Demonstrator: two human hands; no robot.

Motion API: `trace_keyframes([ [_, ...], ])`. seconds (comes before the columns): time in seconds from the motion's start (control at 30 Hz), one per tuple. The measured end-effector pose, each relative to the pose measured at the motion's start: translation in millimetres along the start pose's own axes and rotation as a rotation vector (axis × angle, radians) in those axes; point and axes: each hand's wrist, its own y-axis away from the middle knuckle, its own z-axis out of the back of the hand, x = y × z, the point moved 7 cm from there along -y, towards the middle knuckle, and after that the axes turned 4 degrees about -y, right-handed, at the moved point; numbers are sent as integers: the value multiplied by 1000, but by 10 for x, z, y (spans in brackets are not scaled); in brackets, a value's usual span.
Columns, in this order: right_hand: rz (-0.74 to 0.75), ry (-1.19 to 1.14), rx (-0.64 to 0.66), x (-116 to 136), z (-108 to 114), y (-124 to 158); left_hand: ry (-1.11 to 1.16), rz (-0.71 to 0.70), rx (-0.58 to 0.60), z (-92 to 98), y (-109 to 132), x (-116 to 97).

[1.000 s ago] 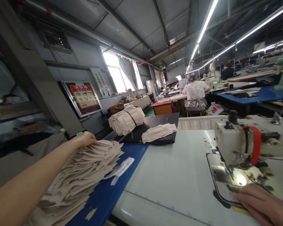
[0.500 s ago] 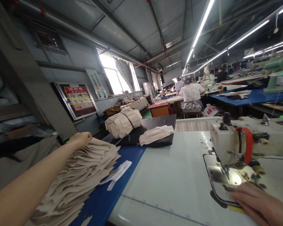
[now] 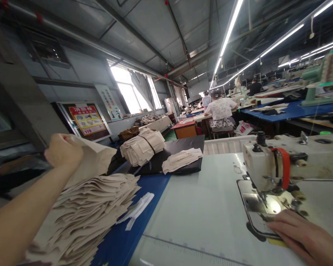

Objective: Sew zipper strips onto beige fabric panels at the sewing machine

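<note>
My left hand [image 3: 65,151] is closed on the edge of a beige fabric piece [image 3: 96,157], raised over a tall stack of similar fabric pieces [image 3: 100,210]. The stack lies on a blue surface at the left, its layers ruffled and uneven. Beside it sits a white fabric strip [image 3: 140,208]. At the right, my right hand [image 3: 299,231] rests with fingers stretched out flat by the metal plate of a sewing machine [image 3: 266,166]. I see nothing held in it; the undersides of its fingers are hidden. The machine's lamp lights the needle area.
A tied beige fabric bundle [image 3: 141,147] and a flat pile of pieces [image 3: 183,159] lie on a black board [image 3: 180,146] at the table's far end. A printed ruler [image 3: 188,251] runs along the pale tabletop. Farther off, a person [image 3: 220,111] sits at another table.
My left hand has gone up and to the left, lifting a fabric piece off the top of the stack. My right hand stays by the machine plate. The view has shifted slightly.
</note>
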Motion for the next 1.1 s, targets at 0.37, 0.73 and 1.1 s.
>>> trace_keyframes([
  [0.37,-69,-138,213,571,154,-266,328,-1183,-441,913,2171,-1635],
  [0.73,67,-187,465,943,-176,-106,1015,-1453,35,528,4760,-1738],
  [1.1,-88,-64,364,569,119,-42,660,-1361,671,-287,4664,-1954],
])
